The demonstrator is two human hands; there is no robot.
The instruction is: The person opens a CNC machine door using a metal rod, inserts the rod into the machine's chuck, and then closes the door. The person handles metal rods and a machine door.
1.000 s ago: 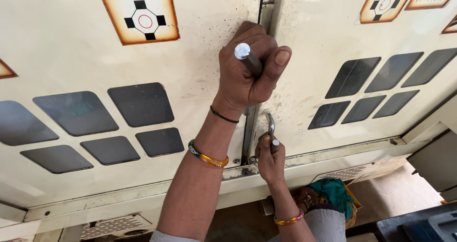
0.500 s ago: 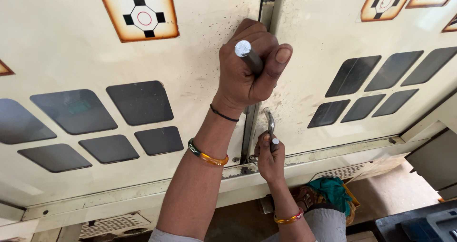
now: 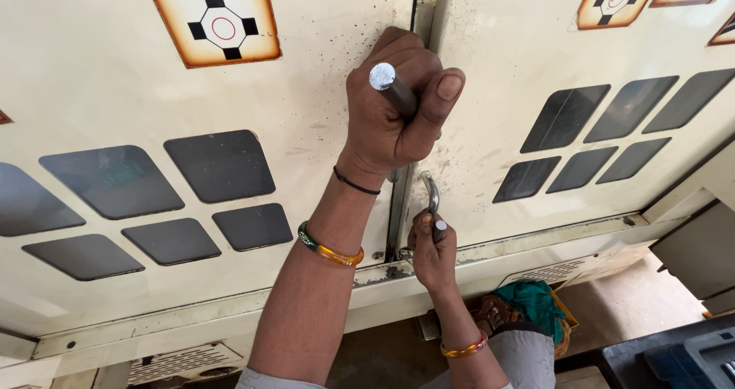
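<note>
Left hand (image 3: pixel 394 117) is fisted tight around a metal rod (image 3: pixel 392 87) up against the seam between the two cream panels (image 3: pixel 321 129). Lower down and just right of it, the right hand (image 3: pixel 432 251) has its fingers closed on a curved metal handle (image 3: pixel 432 197) near the panels' bottom edge.

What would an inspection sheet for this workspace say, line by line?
Surface: cream metal cabinet doors, scuffed, rust-speckled, with dark glossy tile-shaped panels and orange-bordered square labels.
Job's things: upper metal rod handle and lower metal handle, both at the seam between the doors.
Clutter: teal cloth lying below.
Grippers: left hand fisted round the upper handle; right hand gripping the lower one.
Cables: nothing seen.
Surroundings: vent grille under the doors, dark blue case at lower right.
</note>
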